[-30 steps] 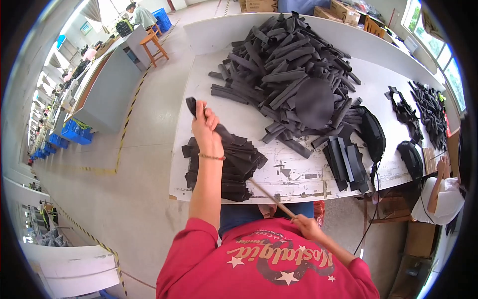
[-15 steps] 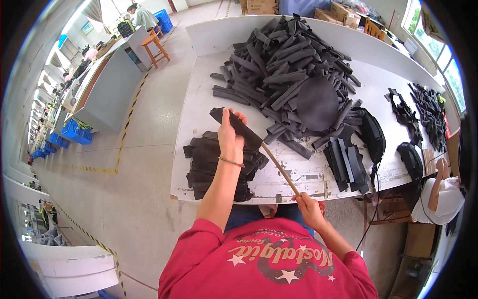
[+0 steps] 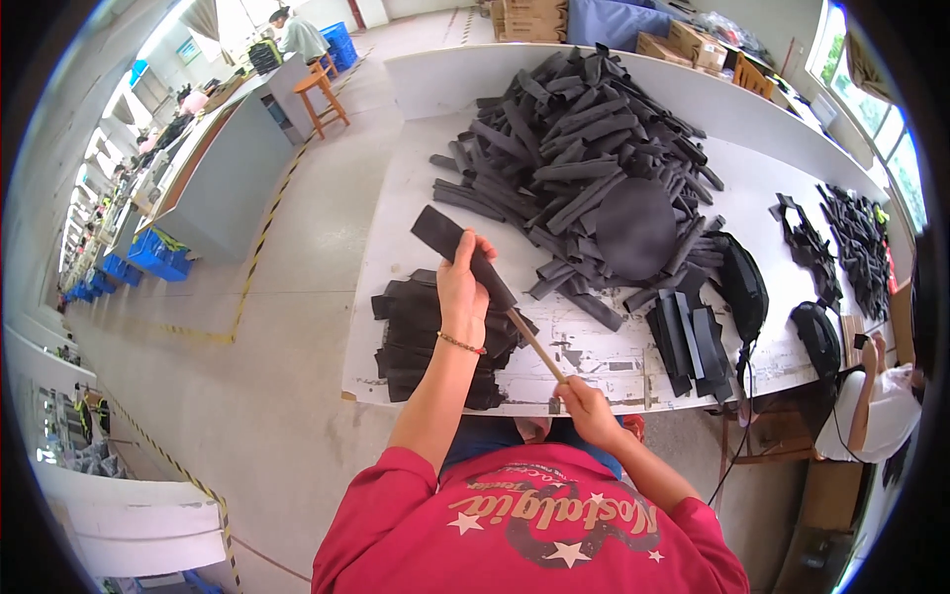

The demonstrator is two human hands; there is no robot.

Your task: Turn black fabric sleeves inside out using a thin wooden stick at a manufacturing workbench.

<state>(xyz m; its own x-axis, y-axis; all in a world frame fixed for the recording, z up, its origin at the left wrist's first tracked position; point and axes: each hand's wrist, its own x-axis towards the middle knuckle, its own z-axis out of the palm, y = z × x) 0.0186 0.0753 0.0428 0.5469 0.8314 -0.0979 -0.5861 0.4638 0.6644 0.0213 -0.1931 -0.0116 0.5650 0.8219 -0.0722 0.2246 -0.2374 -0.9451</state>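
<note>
Black strip [image 3: 463, 253] pinched in the left hand [image 3: 463, 293], lifted over the near stack [image 3: 426, 337] on the bench [image 3: 594, 346]. Wooden stick [image 3: 534, 345] clenched in the right hand [image 3: 584, 408], tip tucked into the strip's end, apparently for pushing through.

stick's [image 3: 535, 345] upper end hidden inside black strip [image 3: 463, 256]

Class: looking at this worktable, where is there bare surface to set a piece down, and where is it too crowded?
Free: the near strip of the table between the small stack and the upright strips, and the far right beyond the big pile. Crowded: the middle under that pile, and the right edge.
</note>
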